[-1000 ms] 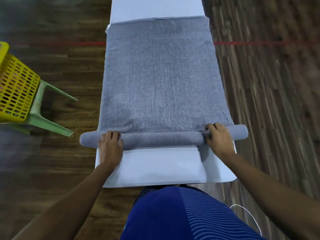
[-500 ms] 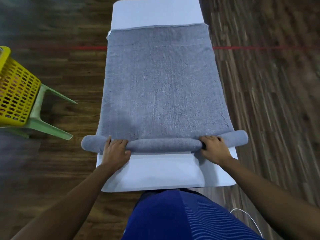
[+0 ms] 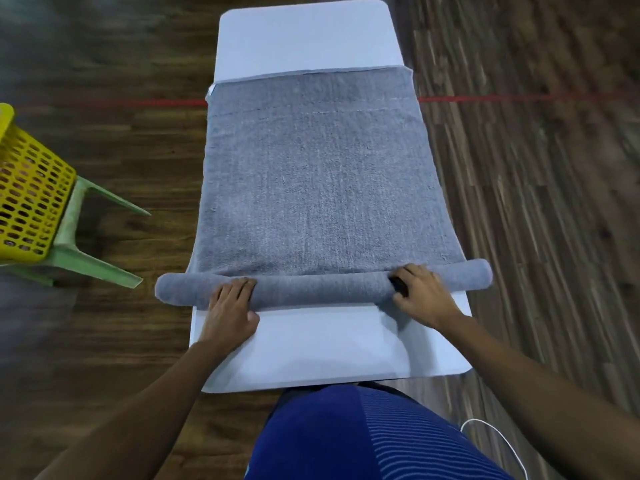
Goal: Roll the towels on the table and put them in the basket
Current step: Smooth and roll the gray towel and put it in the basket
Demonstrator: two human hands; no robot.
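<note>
Left hand (image 3: 230, 308) pressing straight-fingered, right hand (image 3: 424, 294) curled round the rolled end of the towel (image 3: 318, 188), across the table (image 3: 304, 32) near its front edge (roll ends overhanging both table sides). Bare table strips beyond and before the towel. Basket (image 3: 31, 199) well left of the table.

Grey towel (image 3: 322, 174), white table (image 3: 304, 36), yellow basket (image 3: 31, 199).

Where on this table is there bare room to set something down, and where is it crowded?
Two bare strips of the white table: the far end, beyond the grey towel, and the near end, between the roll and the person's body. The towel covers the middle; the left hand and right hand rest on the roll.
</note>
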